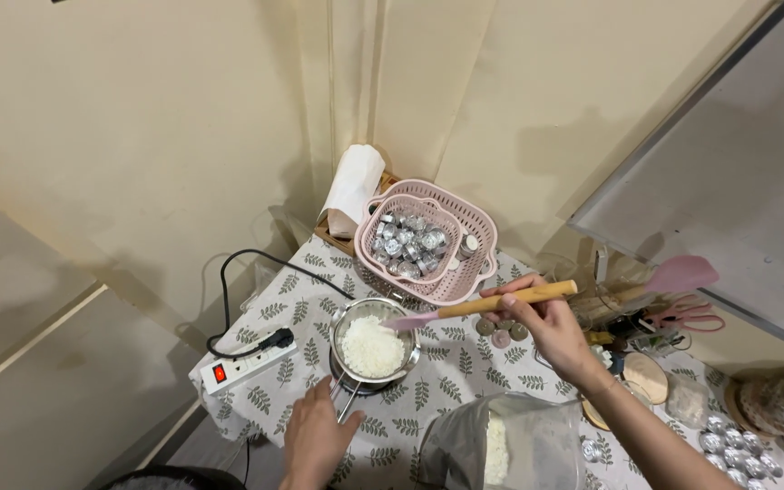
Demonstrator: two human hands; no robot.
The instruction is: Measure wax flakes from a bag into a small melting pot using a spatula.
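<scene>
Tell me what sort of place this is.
Probably a home craft corner for candle making: a metal pot of white wax flakes, a pink basket of foil tealight cups, and a leaf-print tablecloth against a plain wall.

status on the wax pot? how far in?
Done: white wax flakes sit heaped in the small metal pot. In hand: the left hand is at the pot's handle; the right hand holds a wooden-handled pink spatula, its tip over the pot rim. Left: the flakes look solid, not melted; silver tealight cups wait in the pink plastic basket.
</scene>
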